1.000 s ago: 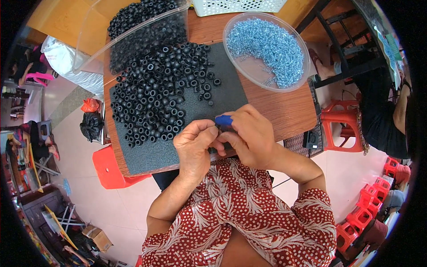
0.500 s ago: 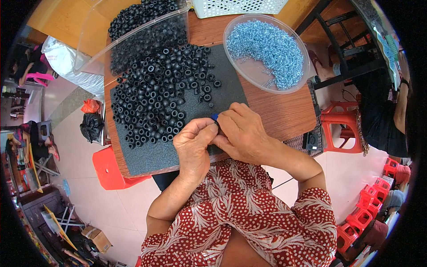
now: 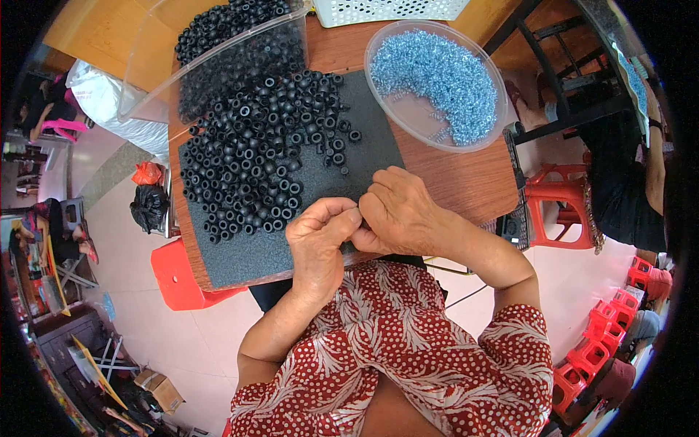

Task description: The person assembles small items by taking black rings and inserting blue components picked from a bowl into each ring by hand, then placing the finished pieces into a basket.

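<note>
My left hand [image 3: 319,234] and my right hand [image 3: 397,213] meet at the near edge of the table, fingertips pinched together. Whatever is between them is hidden by the fingers and too small to name. Just beyond and to the left, a heap of small round black pieces with holes [image 3: 251,156] lies on a dark grey mat [image 3: 244,256]. Right of the mat, a shallow round clear tub [image 3: 399,124] holds a mass of small bluish coil springs [image 3: 437,76], apart from both hands.
A clear plastic bin [image 3: 218,57] with more black pieces lies tilted at the back left. A white perforated basket [image 3: 389,10] stands at the far edge of the brown table [image 3: 466,186]. Red stools [image 3: 557,207] are on the floor on both sides. Another person sits at the right.
A bit of blue that showed between my fingertips is now out of sight. My right hand has turned slightly, its fingers curled in more; my left hand has barely moved.
</note>
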The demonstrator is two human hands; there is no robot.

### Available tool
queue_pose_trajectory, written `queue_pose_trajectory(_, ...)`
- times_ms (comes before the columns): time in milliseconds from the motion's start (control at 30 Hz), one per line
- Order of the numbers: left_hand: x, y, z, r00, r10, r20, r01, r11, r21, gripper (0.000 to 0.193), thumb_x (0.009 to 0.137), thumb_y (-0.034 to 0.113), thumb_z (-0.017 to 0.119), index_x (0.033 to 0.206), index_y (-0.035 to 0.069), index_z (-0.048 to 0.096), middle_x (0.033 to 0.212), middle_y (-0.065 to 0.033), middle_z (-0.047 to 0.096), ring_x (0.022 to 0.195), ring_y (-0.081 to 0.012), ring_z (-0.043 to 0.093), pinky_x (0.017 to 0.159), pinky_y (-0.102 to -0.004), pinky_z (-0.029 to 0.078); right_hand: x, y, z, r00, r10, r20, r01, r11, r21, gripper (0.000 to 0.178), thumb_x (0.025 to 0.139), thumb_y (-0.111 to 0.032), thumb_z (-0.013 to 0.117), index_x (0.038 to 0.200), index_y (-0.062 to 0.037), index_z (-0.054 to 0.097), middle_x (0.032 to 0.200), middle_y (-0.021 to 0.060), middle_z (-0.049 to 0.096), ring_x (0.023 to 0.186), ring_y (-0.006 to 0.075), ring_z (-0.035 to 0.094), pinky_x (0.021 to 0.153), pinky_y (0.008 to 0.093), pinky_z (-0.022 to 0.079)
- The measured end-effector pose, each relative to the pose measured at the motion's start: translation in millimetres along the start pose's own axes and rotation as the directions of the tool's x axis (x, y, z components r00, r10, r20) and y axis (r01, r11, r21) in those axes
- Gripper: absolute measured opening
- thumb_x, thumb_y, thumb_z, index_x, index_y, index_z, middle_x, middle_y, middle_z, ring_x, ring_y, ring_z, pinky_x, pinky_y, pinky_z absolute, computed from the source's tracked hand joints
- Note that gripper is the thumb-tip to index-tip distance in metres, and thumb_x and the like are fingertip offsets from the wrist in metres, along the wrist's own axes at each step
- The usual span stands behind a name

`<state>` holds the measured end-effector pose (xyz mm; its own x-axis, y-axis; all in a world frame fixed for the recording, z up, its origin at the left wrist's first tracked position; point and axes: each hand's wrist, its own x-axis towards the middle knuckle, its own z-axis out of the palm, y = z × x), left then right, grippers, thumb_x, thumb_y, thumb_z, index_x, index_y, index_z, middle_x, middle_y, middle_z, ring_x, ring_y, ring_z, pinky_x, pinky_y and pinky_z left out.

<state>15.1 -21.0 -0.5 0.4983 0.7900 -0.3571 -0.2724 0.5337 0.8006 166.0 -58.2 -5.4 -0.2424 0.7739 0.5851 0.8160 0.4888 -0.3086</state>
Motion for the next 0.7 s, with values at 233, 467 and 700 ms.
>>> queue_pose_trajectory(233,1.2,5.4,-1.4,0.998,-0.069,0.007,0.069,0.998,0.012,0.009,0.084,0.002,0.059,0.088,-0.005,0.063,0.076,-0.0038,0.062,0.064,-0.0078,0.057,0.061,-0.0216,0.047,-5.2,2.6,5.9,1.0,-0.002,-0.027,0.002,1.0,-0.011,0.029,0.058,-0.018,0.067,0.055,-0.007,0.041,0.049,0.0085,0.043,0.048,0.0242,0.046,0.046,0.0355,0.036)
queue_pose_trajectory(467,-1.4,6.0,-7.1,0.992,-0.088,0.085,0.079,0.991,0.104,0.019,0.089,0.01,0.054,0.092,-0.006,0.062,0.075,-0.0102,0.065,0.061,-0.012,0.059,0.058,-0.0241,0.049,-9.8,5.0,4.2,1.0,0.012,0.005,-0.012,0.999,-0.049,0.031,0.061,-0.022,0.067,0.054,-0.0069,0.041,0.049,0.0087,0.043,0.048,0.0244,0.047,0.046,0.0359,0.037)
queue_pose_trajectory(700,-3.9,1.7,-11.4,0.985,-0.099,0.145,0.078,0.986,0.146,0.023,0.091,0.013,0.052,0.094,-0.008,0.061,0.073,-0.0126,0.065,0.058,-0.0138,0.059,0.053,-0.0252,0.049,-9.6,2.3,2.1,0.997,-0.052,0.058,0.056,0.997,-0.061,0.033,0.063,-0.024,0.067,0.053,-0.0068,0.04,0.047,0.0073,0.041,0.045,0.0244,0.047,0.044,0.0358,0.037)
